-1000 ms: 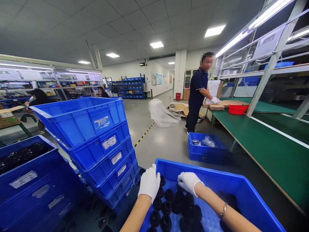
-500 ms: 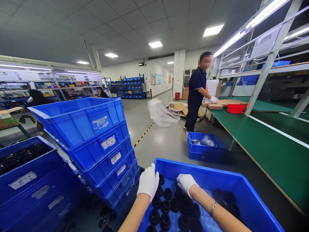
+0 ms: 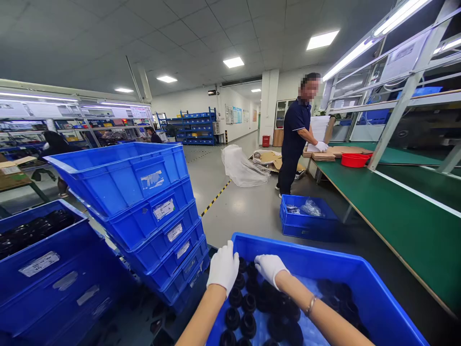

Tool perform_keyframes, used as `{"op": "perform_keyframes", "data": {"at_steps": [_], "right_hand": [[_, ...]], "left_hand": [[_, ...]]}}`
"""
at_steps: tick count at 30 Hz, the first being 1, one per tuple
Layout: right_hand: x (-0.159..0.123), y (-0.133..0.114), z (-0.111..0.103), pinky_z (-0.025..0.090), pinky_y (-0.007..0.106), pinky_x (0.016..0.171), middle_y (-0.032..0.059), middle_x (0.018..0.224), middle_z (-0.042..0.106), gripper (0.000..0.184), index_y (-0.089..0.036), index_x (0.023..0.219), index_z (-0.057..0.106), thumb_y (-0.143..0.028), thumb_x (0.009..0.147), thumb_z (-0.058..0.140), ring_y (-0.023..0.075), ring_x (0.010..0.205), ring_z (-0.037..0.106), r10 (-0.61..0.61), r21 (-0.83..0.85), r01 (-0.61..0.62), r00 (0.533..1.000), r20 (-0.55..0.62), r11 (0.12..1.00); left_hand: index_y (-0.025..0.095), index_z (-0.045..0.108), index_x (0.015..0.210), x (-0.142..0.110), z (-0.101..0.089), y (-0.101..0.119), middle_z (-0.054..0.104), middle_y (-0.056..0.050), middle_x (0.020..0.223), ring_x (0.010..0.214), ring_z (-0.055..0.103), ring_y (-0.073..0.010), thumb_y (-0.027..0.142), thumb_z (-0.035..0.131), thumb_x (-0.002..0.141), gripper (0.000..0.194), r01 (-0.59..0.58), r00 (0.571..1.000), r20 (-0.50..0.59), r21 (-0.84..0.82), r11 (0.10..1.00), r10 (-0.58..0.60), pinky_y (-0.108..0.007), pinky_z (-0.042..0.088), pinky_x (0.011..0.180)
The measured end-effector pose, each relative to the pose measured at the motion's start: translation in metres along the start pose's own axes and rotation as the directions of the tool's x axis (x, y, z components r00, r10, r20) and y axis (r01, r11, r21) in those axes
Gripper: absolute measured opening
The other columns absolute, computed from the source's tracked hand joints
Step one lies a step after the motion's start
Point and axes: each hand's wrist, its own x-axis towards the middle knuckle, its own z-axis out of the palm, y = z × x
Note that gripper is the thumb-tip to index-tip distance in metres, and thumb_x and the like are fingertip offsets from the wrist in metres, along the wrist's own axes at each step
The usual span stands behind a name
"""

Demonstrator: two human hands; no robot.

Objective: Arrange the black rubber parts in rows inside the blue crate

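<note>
A large blue plastic crate [image 3: 370,283] stands in front of me with several black, round, ring-like parts [image 3: 248,303] in it. At its far left corner, my left hand [image 3: 224,270], in a white glove, is closed over the rim. My right hand [image 3: 271,269], also gloved in white, reaches into the crate with its fingers curled down around a black round part, mostly hidden beneath them. More dark parts [image 3: 338,293] lie along the crate's right side, partly behind my forearm.
Left of me stand a tall stack of blue crates [image 3: 154,185] and another crate holding black parts [image 3: 36,228]. A smaller blue crate [image 3: 306,230] with plastic bags is on the floor ahead. A co-worker [image 3: 297,129] stands at the green workbench [image 3: 403,211], near a red basin [image 3: 355,160].
My right hand has moved a little left, closer to my left hand, over the black parts. My left hand remains at the crate's corner. The view has shifted slightly.
</note>
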Motion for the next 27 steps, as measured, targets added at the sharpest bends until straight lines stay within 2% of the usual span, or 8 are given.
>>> {"op": "perform_keyframes", "data": {"at_steps": [4, 8, 11, 17, 20, 23, 27], "right_hand": [[-0.024, 0.022, -0.006, 0.051, 0.036, 0.089, 0.0093, 0.109, 0.073, 0.031, -0.023, 0.111, 0.073, -0.028, 0.099, 0.045, 0.0267, 0.104, 0.069, -0.039, 0.015, 0.040, 0.999, -0.014, 0.999], [-0.049, 0.029, -0.002, 0.048, 0.035, 0.093, 0.0062, 0.109, 0.072, 0.026, -0.026, 0.106, 0.076, -0.028, 0.092, 0.055, 0.0258, 0.110, 0.066, -0.219, 0.009, 0.218, 0.973, 0.070, 0.976], [-0.063, 0.024, 0.004, 0.048, 0.034, 0.095, 0.0041, 0.112, 0.072, 0.027, -0.029, 0.110, 0.077, -0.029, 0.091, 0.058, 0.0252, 0.109, 0.066, -0.309, 0.021, 0.309, 0.943, 0.126, 0.951], [-0.067, 0.013, 0.005, 0.052, 0.038, 0.095, 0.0052, 0.122, 0.071, 0.040, -0.032, 0.127, 0.072, -0.038, 0.089, 0.059, 0.0286, 0.112, 0.068, -0.239, 0.027, 0.238, 0.957, 0.166, 0.971], [-0.061, 0.003, 0.001, 0.054, 0.041, 0.090, 0.0059, 0.113, 0.074, 0.038, -0.031, 0.121, 0.075, -0.044, 0.088, 0.061, 0.0313, 0.108, 0.070, -0.204, -0.031, 0.215, 0.957, 0.208, 0.976], [-0.055, -0.009, -0.003, 0.055, 0.044, 0.085, 0.0082, 0.102, 0.075, 0.033, -0.025, 0.107, 0.079, -0.046, 0.087, 0.064, 0.0340, 0.101, 0.071, -0.191, -0.120, 0.238, 0.932, 0.307, 0.964], [-0.044, -0.014, -0.012, 0.057, 0.050, 0.086, 0.0136, 0.109, 0.073, 0.033, -0.018, 0.109, 0.078, -0.040, 0.093, 0.060, 0.0364, 0.103, 0.070, -0.184, -0.254, 0.300, 0.900, 0.396, 0.920]], "left_hand": [[0.008, 0.045, 0.148, 0.000, -0.001, 0.001, 0.068, -0.013, 0.112, 0.108, 0.066, -0.0329, 0.030, 0.035, 0.103, 0.051, -0.008, 1.000, -0.006, 0.008, 1.000, 0.008, -0.050, 0.055, 0.095], [0.009, 0.047, 0.146, 0.001, 0.002, -0.001, 0.068, -0.012, 0.110, 0.105, 0.067, -0.0329, 0.030, 0.037, 0.102, 0.049, -0.006, 1.000, -0.027, 0.018, 1.000, 0.007, -0.050, 0.056, 0.093], [0.009, 0.047, 0.145, 0.001, 0.005, -0.002, 0.068, -0.012, 0.110, 0.105, 0.067, -0.0330, 0.030, 0.038, 0.102, 0.049, -0.017, 0.999, -0.040, 0.024, 1.000, 0.018, -0.050, 0.057, 0.092], [0.007, 0.047, 0.144, 0.002, 0.004, -0.001, 0.068, -0.013, 0.111, 0.106, 0.067, -0.0334, 0.029, 0.036, 0.102, 0.049, -0.030, 0.999, -0.043, 0.024, 0.999, 0.031, -0.051, 0.056, 0.093], [0.008, 0.047, 0.144, 0.002, 0.003, 0.000, 0.068, -0.013, 0.111, 0.106, 0.067, -0.0335, 0.028, 0.036, 0.102, 0.048, -0.030, 0.999, -0.040, 0.026, 0.999, 0.031, -0.051, 0.056, 0.093], [0.010, 0.049, 0.142, 0.001, 0.003, -0.001, 0.069, -0.012, 0.112, 0.106, 0.067, -0.0331, 0.029, 0.037, 0.102, 0.046, -0.031, 0.998, -0.046, 0.019, 0.999, 0.032, -0.050, 0.056, 0.093], [0.011, 0.051, 0.140, 0.001, 0.003, -0.001, 0.069, -0.013, 0.113, 0.107, 0.067, -0.0323, 0.028, 0.036, 0.102, 0.044, -0.028, 0.998, -0.052, 0.027, 0.999, 0.029, -0.049, 0.056, 0.093]]}}
